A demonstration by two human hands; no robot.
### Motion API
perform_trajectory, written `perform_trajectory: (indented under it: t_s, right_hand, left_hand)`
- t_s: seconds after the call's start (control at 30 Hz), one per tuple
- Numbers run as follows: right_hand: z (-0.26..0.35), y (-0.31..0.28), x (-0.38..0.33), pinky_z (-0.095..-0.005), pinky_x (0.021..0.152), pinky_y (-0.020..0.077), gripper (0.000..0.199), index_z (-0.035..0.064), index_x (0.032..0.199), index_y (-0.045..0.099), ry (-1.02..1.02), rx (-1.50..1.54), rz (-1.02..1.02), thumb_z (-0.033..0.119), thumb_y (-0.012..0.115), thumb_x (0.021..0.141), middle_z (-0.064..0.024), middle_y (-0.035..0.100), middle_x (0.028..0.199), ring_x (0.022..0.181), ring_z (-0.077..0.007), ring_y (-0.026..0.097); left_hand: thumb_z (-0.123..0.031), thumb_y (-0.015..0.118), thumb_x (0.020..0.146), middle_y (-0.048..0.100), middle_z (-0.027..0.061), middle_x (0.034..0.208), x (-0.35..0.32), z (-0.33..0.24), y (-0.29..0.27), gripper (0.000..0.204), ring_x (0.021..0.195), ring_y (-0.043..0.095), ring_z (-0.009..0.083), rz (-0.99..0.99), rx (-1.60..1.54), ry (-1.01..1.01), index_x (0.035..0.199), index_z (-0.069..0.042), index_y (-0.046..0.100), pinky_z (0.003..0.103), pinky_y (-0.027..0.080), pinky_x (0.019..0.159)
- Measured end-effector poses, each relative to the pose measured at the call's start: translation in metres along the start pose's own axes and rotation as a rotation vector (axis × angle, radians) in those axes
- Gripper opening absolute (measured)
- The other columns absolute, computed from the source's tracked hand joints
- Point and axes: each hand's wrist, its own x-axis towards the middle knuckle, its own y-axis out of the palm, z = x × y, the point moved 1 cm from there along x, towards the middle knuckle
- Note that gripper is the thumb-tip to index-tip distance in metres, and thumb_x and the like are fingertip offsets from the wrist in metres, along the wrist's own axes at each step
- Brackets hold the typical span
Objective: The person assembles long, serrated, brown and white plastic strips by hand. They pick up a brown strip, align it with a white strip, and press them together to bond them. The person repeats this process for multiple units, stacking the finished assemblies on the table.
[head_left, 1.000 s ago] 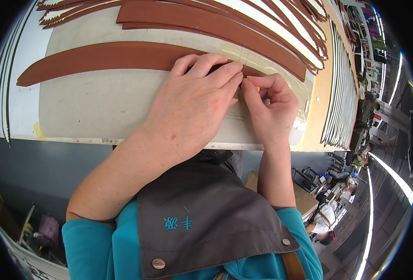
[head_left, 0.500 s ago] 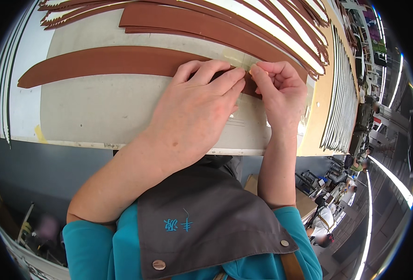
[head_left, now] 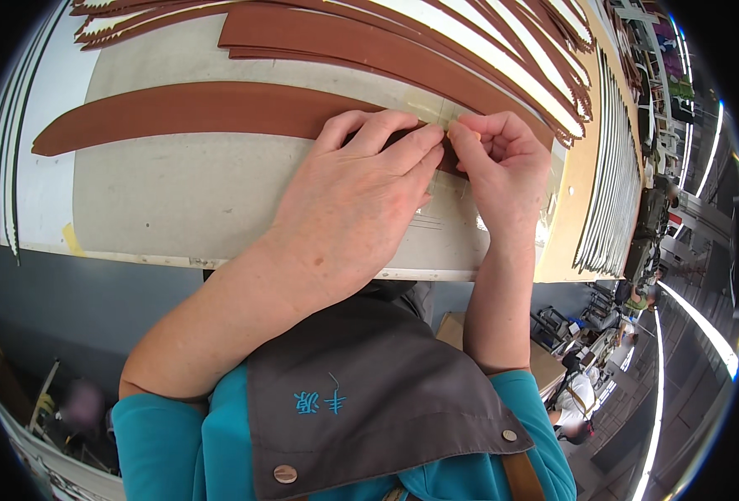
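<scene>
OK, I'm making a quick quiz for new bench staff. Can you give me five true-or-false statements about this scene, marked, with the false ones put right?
1. The left hand has its fingers over the brown strip. True.
2. The right hand lies flat with its fingers spread. False: its thumb and forefinger are pinched together.
3. Black-and-white strips lie both left and right of the hands. True.
4. The brown stack lies between the brown strip and the person. False: it lies beyond the strip.
5. The sleeves are teal. True.
</scene>
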Motion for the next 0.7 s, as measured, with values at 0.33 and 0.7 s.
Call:
perform_trajectory:
  t_s: [0.33, 0.7]
  right_hand:
    - [-0.001, -0.008, 0.005, -0.0196, 0.059, 0.0494, 0.011, -0.0011, 0.094, 0.07, 0.024, -0.056, 0.052, 0.007, 0.076, 0.09, -0.0004, 0.069, 0.076, 0.064, -0.0039, 0.06]
    - [-0.111, -0.156, -0.039, -0.019, 0.059, 0.0442, 0.014, 0.0024, 0.101, 0.072, 0.048, -0.049, -0.384, 0.013, 0.077, 0.092, 0.0006, 0.068, 0.08, 0.066, -0.0033, 0.056]
  left_hand:
    - [-0.013, 0.07, 0.09, 0.063, 0.0019, 0.136, 0.0, -0.001, 0.0, 0.038, 0.129, 0.052, 0.023, -0.02, -0.003, 0.016, 0.127, -0.004, 0.068, 0.043, 0.04, 0.109]
    - [-0.012, 0.065, 0.095, 0.064, 0.004, 0.136, 0.0, 0.001, 0.002, 0.032, 0.13, 0.053, 0.0251, -0.022, 0.013, 0.012, 0.126, -0.005, 0.069, 0.043, 0.04, 0.109]
